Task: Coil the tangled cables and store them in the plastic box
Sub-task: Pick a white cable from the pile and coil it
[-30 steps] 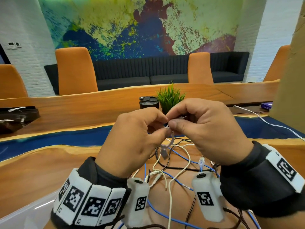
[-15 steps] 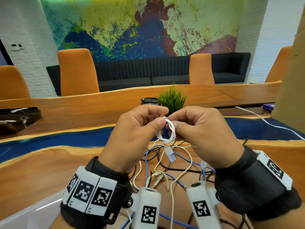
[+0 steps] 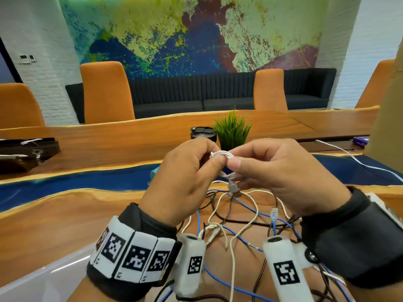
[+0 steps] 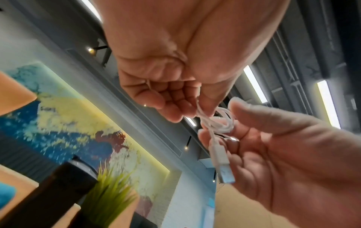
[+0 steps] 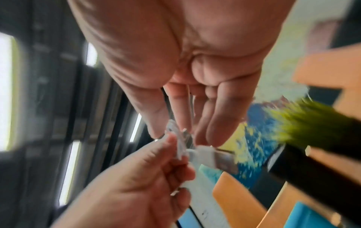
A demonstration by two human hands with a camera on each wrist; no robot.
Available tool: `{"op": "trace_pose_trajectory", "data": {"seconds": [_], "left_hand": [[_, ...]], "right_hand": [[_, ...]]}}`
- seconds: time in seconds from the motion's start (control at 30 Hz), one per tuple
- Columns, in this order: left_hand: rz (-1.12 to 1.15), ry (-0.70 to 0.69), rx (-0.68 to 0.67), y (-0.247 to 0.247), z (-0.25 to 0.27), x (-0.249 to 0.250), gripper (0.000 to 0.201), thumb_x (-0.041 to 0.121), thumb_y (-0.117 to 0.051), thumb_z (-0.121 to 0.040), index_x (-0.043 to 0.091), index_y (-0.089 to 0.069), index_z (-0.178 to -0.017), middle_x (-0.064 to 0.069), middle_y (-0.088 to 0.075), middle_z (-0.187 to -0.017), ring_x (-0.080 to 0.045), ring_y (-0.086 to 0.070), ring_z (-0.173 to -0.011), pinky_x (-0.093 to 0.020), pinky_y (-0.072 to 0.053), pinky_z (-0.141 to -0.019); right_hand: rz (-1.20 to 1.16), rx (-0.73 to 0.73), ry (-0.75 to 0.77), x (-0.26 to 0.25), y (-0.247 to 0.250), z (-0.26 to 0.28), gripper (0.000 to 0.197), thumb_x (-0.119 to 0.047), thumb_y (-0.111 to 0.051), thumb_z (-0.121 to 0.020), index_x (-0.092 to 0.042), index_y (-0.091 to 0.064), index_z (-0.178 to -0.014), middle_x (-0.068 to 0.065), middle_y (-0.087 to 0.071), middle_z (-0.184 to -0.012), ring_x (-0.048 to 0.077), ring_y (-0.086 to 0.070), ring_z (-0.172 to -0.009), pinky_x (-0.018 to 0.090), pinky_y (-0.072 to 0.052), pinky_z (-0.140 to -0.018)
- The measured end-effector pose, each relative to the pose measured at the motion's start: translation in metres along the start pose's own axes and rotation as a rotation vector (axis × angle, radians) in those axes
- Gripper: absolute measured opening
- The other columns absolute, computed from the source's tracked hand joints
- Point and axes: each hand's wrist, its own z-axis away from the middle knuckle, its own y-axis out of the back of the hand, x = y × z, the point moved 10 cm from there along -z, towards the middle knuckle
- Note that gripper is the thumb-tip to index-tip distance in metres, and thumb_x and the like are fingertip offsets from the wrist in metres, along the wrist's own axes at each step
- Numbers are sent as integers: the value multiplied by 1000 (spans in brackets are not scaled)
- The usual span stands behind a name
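Observation:
Both hands are raised above the wooden table (image 3: pixel 65 219). Between them is a small coil of white cable (image 3: pixel 222 154) (image 4: pixel 220 121). My left hand (image 3: pixel 214 159) (image 4: pixel 181 111) pinches the coil from the left with thumb and curled fingers. My right hand (image 3: pixel 236 159) (image 5: pixel 175 138) pinches it from the right. The cable's USB plug (image 3: pixel 234 188) (image 4: pixel 224 171) (image 5: pixel 222 158) hangs just under the coil. Below lies a tangle of blue, white and black cables (image 3: pixel 239 227). The plastic box (image 3: pixel 43 277) shows only its pale rim at the lower left.
Behind the hands stand a green potted plant (image 3: pixel 232 129) and a black cup (image 3: pixel 202 135). A dark tray (image 3: pixel 28 151) with white cables sits at the far left. At the right are a long white cable (image 3: pixel 357 160) and a cardboard panel (image 3: pixel 388 105).
The white cable went from a pinched strand to a small coil held between both hands. The hanging USB plug has come up closer to the fingers.

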Motion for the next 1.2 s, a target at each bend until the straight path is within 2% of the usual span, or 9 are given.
{"op": "trace_pose_trajectory", "data": {"seconds": [0.07,0.23,0.37,0.5,0.67,0.8,0.9,1.0,1.2], "left_hand": [[122,100,-21,-3,-1,-12,13,33,-57,-98,25,-66,-93,5,-65,-78,-6,-55,-69,-25,-44,-60],[759,458,-136,-30,8,-37,20,39,-59,-85,24,-72,-83,2,-69,-84,-5,-60,-74,-29,-38,-69],[1007,573,-108,-44,12,-34,24,33,-59,-83,11,-66,-90,0,-67,-76,-8,-59,-65,-24,-39,-59],[992,559,-104,-50,12,-31,18,33,-60,-82,15,-64,-82,4,-65,-68,-3,-55,-57,-23,-35,-57],[601,283,-70,-29,4,-17,24,35,-63,-84,14,-74,-87,2,-71,-76,-4,-61,-69,-17,-48,-64],[519,277,-66,-25,3,-13,24,41,-68,-78,28,-77,-95,3,-75,-88,-6,-65,-80,-22,-48,-70],[452,235,8,-9,-2,-14,14,35,-76,-82,28,-75,-94,2,-76,-90,-8,-65,-81,-21,-49,-71],[481,235,58,6,-5,-24,24,48,-73,-70,34,-76,-89,3,-75,-86,-8,-63,-75,-28,-46,-68],[485,290,89,19,-16,-51,32,57,-72,-67,35,-74,-90,15,-74,-81,3,-65,-66,-8,-47,-53]], "right_hand": [[171,81,91,-7,4,-1,5,-16,-74,-83,-17,-75,-88,6,-74,-76,25,-71,-72,48,-60,-71],[44,123,86,4,4,-5,14,-4,-68,-87,-16,-73,-90,9,-72,-73,19,-70,-66,40,-60,-67],[122,100,209,-8,2,-2,28,-10,-72,-85,-24,-70,-110,5,-71,-81,19,-70,-75,41,-60,-72],[295,151,375,-33,5,6,15,-9,-71,-86,-18,-77,-97,-7,-74,-83,9,-70,-81,26,-57,-72],[322,111,269,-21,12,-3,9,-18,-71,-85,-14,-76,-92,-10,-68,-69,2,-61,-62,21,-48,-58],[416,158,234,-28,35,1,12,-15,-72,-85,-14,-76,-96,-9,-70,-76,0,-60,-63,17,-47,-57],[354,292,128,-24,88,8,11,-11,-73,-85,-13,-75,-95,-3,-69,-74,-2,-54,-53,12,-41,-50],[425,396,-18,-13,144,23,10,-12,-76,-82,-11,-75,-92,2,-68,-70,0,-52,-47,14,-43,-47],[663,291,-375,39,207,67,6,-9,-75,-82,-6,-74,-88,22,-66,-75,25,-53,-59,29,-49,-46]]}}
